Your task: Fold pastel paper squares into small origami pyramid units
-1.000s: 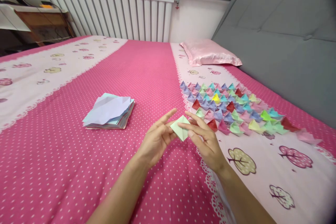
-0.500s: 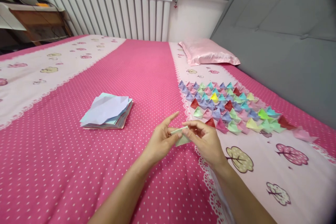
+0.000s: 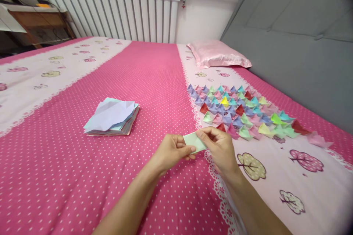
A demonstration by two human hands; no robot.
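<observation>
Paper point(image 3: 195, 141), pale green and folded into a small flat piece, is held between the person's two hands in the head view, low in the middle, just over the dotted pink stripe of the bedspread point(image 3: 149, 77). The left hand point(image 3: 168, 152) pinches its lower left part, thumb laid across the near face and the other fingers curled behind and below. The right hand point(image 3: 220, 147) grips the upper right corner, thumb against the face and index finger bent over the edge; its remaining fingers are tucked in and partly hidden.

To the left, well apart from the hands, lies a stack of loose sheets point(image 3: 111, 115), a pale lilac one on top. Near the right hand, rows of small folded boats point(image 3: 239, 110) in purple, pink, green, blue, red and yellow cover part of the pale stripe. Beyond them a shiny pink pillow point(image 3: 220, 55) rests near the grey headboard point(image 3: 298, 40). A white radiator point(image 3: 110, 14) stands along the far wall.
</observation>
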